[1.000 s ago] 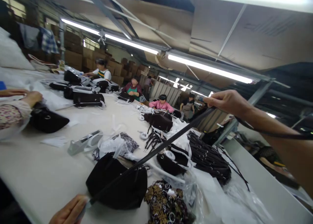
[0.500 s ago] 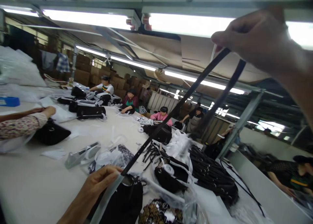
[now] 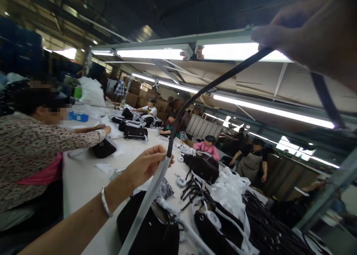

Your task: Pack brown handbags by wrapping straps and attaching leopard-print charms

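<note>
Strap aloft: my right hand (image 3: 304,35), raised close and blurred, pinches a black strap (image 3: 173,132) between narrowed fingertips, while my left hand (image 3: 145,167), lower down, nips it where black gives way to a white strip (image 3: 149,200). The two grips seem set apart to keep the length stretched out and off the goods; it bows slightly between them. Whether the strip is joined to the strap or wraps it, I cannot tell. Directly below sits a black bag (image 3: 158,238); to its right, bundled black straps (image 3: 264,225) and a white heap (image 3: 230,191) crowd the worktable (image 3: 83,180). The table's left edge runs beside a co-worker's floral sleeve (image 3: 72,139). My hands' working room is the air above, bounded by the tube lights (image 3: 152,53) and a slanting post (image 3: 329,188).
</note>
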`<state>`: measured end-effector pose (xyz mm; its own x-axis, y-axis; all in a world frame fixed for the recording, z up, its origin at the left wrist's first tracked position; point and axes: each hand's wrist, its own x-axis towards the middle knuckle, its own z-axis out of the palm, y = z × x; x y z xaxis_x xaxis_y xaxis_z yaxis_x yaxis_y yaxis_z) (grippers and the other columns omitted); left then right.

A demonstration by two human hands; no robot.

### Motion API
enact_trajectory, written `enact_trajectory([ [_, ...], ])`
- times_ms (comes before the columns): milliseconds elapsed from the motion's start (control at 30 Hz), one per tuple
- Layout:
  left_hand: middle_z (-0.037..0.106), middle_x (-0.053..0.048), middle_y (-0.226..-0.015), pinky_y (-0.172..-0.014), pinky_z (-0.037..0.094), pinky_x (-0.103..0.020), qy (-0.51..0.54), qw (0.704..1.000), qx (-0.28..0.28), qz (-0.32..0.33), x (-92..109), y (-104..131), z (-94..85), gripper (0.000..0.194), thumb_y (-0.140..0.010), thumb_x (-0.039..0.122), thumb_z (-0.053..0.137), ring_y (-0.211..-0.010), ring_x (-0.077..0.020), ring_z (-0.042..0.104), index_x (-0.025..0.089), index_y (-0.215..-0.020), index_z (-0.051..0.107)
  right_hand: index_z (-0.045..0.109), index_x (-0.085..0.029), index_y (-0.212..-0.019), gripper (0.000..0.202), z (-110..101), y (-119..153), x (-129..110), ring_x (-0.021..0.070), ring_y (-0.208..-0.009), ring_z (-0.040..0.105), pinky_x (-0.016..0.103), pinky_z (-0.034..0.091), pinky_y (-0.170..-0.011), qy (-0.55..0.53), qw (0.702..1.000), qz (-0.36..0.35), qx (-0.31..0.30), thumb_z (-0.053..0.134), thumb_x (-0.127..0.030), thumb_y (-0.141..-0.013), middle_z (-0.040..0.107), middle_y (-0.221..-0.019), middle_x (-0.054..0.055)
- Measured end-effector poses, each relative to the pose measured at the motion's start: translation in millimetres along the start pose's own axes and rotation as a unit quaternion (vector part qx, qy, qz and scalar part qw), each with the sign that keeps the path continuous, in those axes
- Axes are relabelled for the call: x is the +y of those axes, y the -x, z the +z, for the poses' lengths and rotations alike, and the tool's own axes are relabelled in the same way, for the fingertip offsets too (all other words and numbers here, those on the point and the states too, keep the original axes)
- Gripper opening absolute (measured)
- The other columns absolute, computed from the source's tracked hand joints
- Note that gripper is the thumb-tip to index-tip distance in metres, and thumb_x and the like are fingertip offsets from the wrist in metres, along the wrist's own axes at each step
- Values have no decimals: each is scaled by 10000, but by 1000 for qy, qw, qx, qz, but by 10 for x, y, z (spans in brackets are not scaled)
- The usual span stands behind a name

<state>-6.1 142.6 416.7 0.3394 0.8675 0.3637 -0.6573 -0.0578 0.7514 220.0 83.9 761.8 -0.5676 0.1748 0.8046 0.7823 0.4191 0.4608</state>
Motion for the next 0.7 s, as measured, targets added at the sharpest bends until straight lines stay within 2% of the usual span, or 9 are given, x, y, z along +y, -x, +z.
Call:
enact_trajectory([
  [100,729,-67,-927,-751,551,-217,-20,998,-15,50,433,-122,70,110,-810,147,702,-835,-155,706,145,-834,594,723,-114,-881,495,88,-60,-185,58,-570,345,299,254,-560,25,997,-74,21,521,-565,-903,444,-623,-27],
  [200,734,-79,-889,-768,572,-241,-58,995,-32,73,798,-186,76,58,-842,121,647,-829,-165,716,132,-855,591,718,-116,-872,530,133,-152,-246,59,-589,361,295,268,-581,43,996,-81,19,497,-596,-892,424,-616,-39],
  [333,730,-98,-837,-746,581,-264,-117,989,-47,73,1116,-166,38,53,-866,132,610,-773,-179,721,120,-839,565,691,-148,-841,626,137,-255,-216,70,-603,372,305,253,-588,75,993,-87,4,425,-715,-854,399,-611,-48],
  [400,723,-94,-807,-728,583,-273,-133,987,-51,74,1219,-154,71,55,-883,140,581,-746,-180,719,124,-843,547,689,-141,-839,639,158,-281,-253,69,-598,371,298,247,-591,77,992,-100,5,407,-714,-867,398,-608,-47],
  [500,700,-80,-758,-678,576,-266,-152,983,-49,95,1348,-180,265,75,-912,138,520,-702,-170,709,124,-838,521,688,-103,-796,566,265,-289,-474,63,-576,368,276,237,-590,48,989,-137,1,477,-616,-908,410,-590,-40],
  [633,643,-42,-724,-610,528,-230,-173,973,-63,137,1509,-284,709,144,-948,137,441,-654,-131,680,90,-843,529,693,-111,-764,452,534,-270,-952,79,-579,406,266,213,-578,5,977,-201,-69,526,-499,-926,515,-619,-6],
  [700,573,16,-662,-558,463,-172,-175,971,-58,155,1565,-322,902,170,-953,117,396,-561,-68,627,89,-849,528,701,-143,-796,403,672,-254,-1128,97,-599,422,267,225,-589,-4,976,-201,-86,511,-471,-932,557,-654,2],
])
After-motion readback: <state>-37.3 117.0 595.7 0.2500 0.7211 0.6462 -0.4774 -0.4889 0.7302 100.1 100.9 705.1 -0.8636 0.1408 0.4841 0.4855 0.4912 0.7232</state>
